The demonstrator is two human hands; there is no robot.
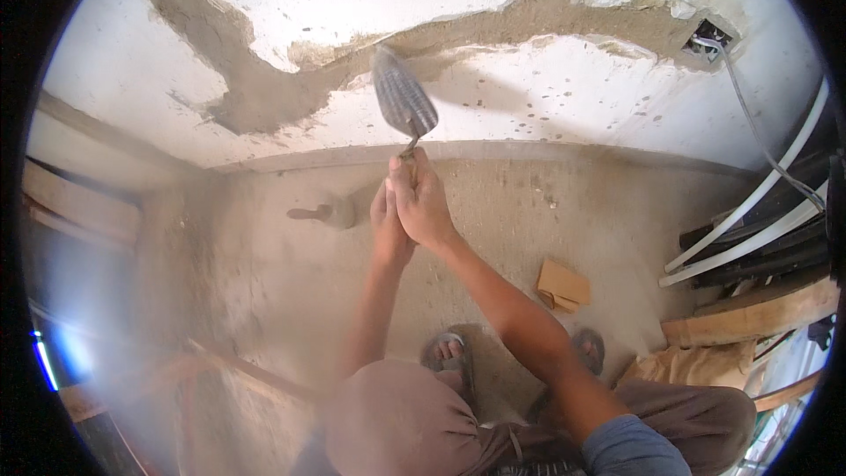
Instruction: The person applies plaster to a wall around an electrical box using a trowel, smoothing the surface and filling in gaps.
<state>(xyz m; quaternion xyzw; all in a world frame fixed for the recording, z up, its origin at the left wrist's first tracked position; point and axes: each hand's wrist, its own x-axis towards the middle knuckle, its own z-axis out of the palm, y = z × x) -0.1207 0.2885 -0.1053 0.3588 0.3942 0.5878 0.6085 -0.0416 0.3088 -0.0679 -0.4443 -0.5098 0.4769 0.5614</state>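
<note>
A pointed trowel [404, 92] with a grey, mortar-smeared metal blade is held up in front of the wall, its tip over the lower edge of a long mortar band [493, 31]. My right hand [426, 207] is closed round its handle. Pressed close against it, my left hand [388, 222] is closed at the handle too, its fingers partly hidden by the right. The mortar band runs unevenly across the white wall [529, 88], which is spotted with small mortar splashes below it.
An open electrical box [708, 38] with wires sits at the band's right end. Pale pipes [758, 207] bend along the right side. On the dusty floor lie a handled tool [310, 212] and folded cardboard [562, 285]. Wooden boards [256, 370] stand at lower left.
</note>
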